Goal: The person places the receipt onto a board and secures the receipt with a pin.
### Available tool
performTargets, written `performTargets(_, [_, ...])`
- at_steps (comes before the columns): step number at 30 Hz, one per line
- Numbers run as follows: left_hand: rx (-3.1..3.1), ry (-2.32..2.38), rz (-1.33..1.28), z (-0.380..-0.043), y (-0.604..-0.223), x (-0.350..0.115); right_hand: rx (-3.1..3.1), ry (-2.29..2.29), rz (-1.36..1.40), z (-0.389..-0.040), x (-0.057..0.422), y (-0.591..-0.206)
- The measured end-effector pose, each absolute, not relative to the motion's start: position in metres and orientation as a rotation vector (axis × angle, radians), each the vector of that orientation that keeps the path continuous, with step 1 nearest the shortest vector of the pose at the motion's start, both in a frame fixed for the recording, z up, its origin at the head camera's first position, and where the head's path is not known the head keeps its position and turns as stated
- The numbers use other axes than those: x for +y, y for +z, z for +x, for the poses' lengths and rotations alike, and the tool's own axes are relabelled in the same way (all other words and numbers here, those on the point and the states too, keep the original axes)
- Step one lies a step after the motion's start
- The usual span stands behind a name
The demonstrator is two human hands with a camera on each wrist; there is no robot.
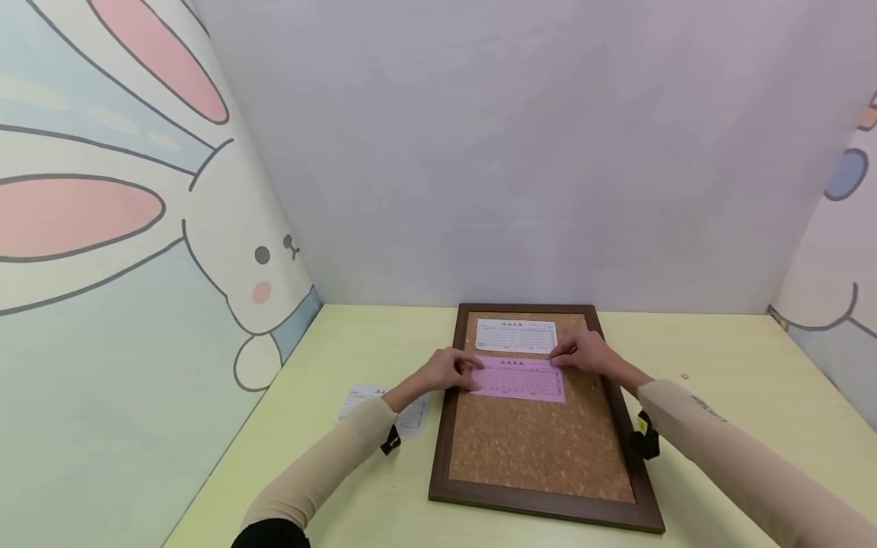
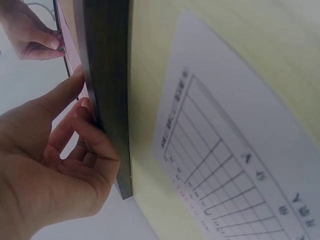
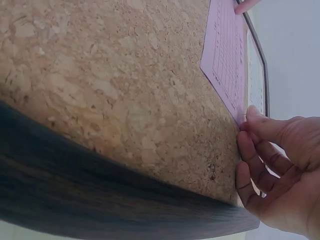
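Note:
A pink printed form lies across the upper part of a cork board with a dark wooden frame. My left hand holds the form's left edge, finger near the top corner and thumb lower down; its other fingers curl beside the frame. At the form's top right corner, my right hand pinches with thumb and finger, as the right wrist view shows close up; the fingertips hide whatever else is there. Just above the pink form, a white printed form is on the cork, partly beside the right hand.
Another white form lies on the pale yellow table left of the board, partly under the left forearm. A small gold-coloured round piece sits on the table to the right. Behind stands a plain wall; side walls carry cartoon drawings.

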State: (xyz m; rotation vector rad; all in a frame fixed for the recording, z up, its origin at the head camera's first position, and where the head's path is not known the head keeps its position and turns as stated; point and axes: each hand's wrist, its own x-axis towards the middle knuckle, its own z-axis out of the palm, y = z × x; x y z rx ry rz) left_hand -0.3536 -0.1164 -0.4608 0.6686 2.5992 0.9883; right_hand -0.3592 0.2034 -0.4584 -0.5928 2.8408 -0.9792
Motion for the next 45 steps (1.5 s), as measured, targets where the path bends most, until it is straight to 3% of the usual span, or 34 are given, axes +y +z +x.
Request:
performTargets(23, [2.628,0.958,0.683,-0.355,-0.464,-0.116,2.891,-0.959,-0.652,-0.361,0.196,-0.465])
performTargets(32, [2.629,0.951,0.676,-0.357,-0.467,-0.113,2.89,-0.933,-0.552,-0.368,0.197,-0.477])
performTargets(45, [2.616,0.963,0.698,-0.359,-0.468,-0.116,2.878,-0.981,-0.671,-0.368,0.201,-0.474])
